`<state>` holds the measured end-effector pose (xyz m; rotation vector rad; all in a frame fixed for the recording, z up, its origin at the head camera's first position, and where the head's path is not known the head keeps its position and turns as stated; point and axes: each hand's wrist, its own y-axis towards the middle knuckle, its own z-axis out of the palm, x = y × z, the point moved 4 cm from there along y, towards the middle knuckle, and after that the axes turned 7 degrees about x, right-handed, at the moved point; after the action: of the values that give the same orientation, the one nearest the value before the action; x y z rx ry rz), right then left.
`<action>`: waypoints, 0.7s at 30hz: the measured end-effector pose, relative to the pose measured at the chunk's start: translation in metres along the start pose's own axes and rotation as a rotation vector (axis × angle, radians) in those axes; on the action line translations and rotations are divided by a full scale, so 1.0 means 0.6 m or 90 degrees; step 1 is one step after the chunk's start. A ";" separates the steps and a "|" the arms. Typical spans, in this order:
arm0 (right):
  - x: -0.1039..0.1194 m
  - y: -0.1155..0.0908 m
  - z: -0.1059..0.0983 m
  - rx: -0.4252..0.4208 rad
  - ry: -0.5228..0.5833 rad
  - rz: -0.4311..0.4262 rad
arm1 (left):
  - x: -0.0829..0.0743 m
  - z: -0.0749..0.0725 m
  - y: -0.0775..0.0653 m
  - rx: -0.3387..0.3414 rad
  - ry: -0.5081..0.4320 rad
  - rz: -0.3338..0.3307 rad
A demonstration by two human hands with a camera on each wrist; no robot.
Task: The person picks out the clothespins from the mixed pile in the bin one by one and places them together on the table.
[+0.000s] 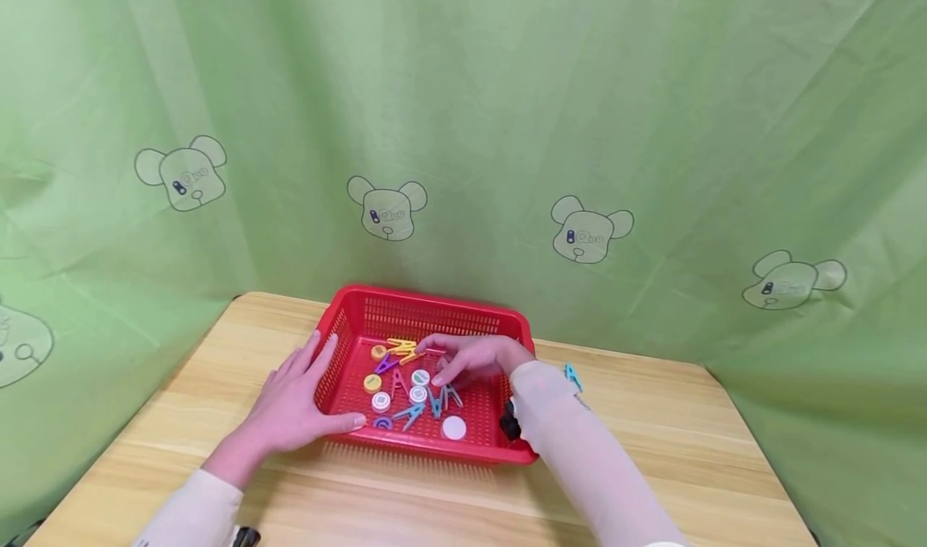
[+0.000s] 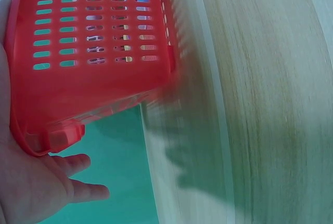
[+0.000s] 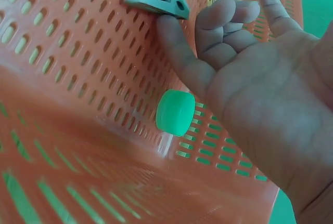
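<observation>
A red basket (image 1: 427, 446) holds several small clothespins and round bottle caps. My left hand (image 1: 290, 402) rests along the basket's left rim, fingers straight, thumb on the front rim. Inside the basket, my right hand (image 1: 474, 357) hovers low over the contents, index finger stretched toward yellow clothespins (image 1: 402, 349). In the right wrist view one fingertip meets a grey clothespin (image 3: 156, 4), and nothing shows in its grasp. A green cap (image 3: 176, 113) lies below that hand. Left of it are a purple clothespin (image 1: 387, 363), a pink clothespin (image 1: 399, 381) and white caps (image 1: 381, 402).
The basket stands on a wooden table (image 1: 637, 450). Outside its right side lies a blue clothespin (image 1: 573, 376). Behind the table hangs a green curtain (image 1: 478, 129) with bear drawings. A plain white cap (image 1: 454, 428) sits near the basket's front wall.
</observation>
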<state>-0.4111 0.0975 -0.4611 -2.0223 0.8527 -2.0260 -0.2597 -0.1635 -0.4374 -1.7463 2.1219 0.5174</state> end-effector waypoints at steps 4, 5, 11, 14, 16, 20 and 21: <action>0.002 0.002 0.000 -0.002 0.004 -0.021 | -0.001 0.001 -0.001 -0.001 0.002 0.001; 0.002 0.002 0.000 0.000 0.009 -0.027 | -0.001 0.001 -0.001 -0.002 0.003 0.002; 0.005 0.002 0.000 0.010 0.040 -0.060 | 0.002 0.000 -0.001 -0.004 0.005 0.003; 0.008 0.003 0.000 0.006 0.033 -0.071 | 0.001 0.000 0.000 -0.004 0.004 0.004; 0.009 0.003 0.000 0.007 0.030 -0.074 | 0.001 0.000 0.000 -0.003 0.003 0.004; 0.011 0.007 0.003 0.024 0.049 -0.081 | 0.001 -0.001 0.001 -0.003 0.003 0.004; 0.012 0.009 0.003 0.028 0.056 -0.084 | 0.001 -0.001 0.001 -0.003 0.003 0.004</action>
<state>-0.4116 0.0892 -0.4575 -2.0288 0.7003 -2.1977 -0.2606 -0.1643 -0.4371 -1.7443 2.1319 0.5213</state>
